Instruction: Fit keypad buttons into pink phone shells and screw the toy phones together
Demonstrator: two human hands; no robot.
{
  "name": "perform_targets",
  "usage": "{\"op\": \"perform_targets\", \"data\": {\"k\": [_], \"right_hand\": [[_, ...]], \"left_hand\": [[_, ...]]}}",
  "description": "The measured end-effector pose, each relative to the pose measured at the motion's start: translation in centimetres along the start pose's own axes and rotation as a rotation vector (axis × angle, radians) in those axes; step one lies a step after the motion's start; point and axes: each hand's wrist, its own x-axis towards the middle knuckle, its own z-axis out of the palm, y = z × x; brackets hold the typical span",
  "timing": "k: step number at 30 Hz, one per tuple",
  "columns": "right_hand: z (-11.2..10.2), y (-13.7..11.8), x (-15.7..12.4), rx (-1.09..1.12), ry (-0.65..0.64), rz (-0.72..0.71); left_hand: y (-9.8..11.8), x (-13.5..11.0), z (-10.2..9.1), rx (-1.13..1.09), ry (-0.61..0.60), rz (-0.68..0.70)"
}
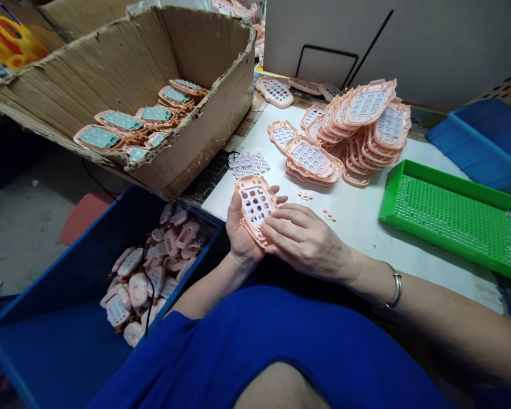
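Note:
My left hand holds a pink plastic shell with a grid of holes, its thumb over the near-left edge and its fingers beneath. My right hand rests its fingertips on the shell's lower right side; whether they pinch a small part there is hidden. Just beyond the shell lie several pale button sheets on the white tabletop. Two small pink strips, one nearer the shells and another nearer my right wrist, lie to the right.
Stacked pink shells stand at the back of the table. A green tray with small metal pieces and a blue bin are on the right. Left are a cardboard box with circuit-board shells and a blue crate of assembled pink pieces.

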Motion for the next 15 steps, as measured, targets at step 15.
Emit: {"op": "perform_targets", "data": {"k": [15], "right_hand": [[0.5, 2.0, 2.4, 0.215, -0.099, 0.155]], "left_hand": [[1.7, -0.1, -0.8, -0.044, 0.119, 0.101]]}}
